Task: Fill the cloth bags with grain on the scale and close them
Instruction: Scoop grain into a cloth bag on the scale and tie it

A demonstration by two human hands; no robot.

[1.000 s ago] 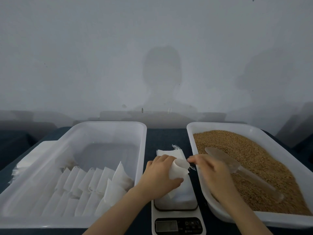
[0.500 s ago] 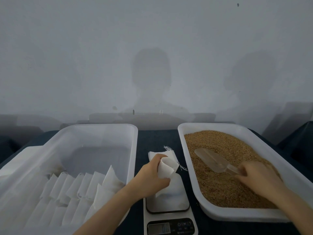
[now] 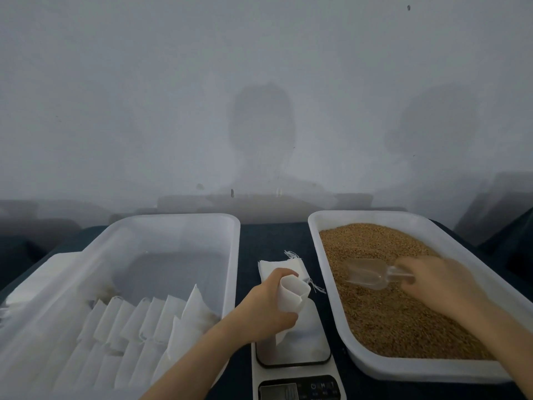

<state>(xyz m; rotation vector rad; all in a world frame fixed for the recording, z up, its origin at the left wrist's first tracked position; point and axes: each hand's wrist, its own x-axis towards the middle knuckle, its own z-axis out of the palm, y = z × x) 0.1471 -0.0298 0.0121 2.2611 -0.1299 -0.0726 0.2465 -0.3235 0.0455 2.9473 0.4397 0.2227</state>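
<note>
Two hands are busy: my left hand [image 3: 266,307] squeezes an open bag [image 3: 292,295] over the scale [image 3: 294,356], my right hand [image 3: 438,284] grips the scoop [image 3: 366,274] in the grain [image 3: 389,313].

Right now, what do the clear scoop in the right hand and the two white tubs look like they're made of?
Clear scoop: probably transparent plastic, glossy; the brown grain shows through it. White tub of grain and white tub of filled bags: seemingly translucent moulded plastic with a matt, frosted look, rounded corners and rolled rims.
</note>
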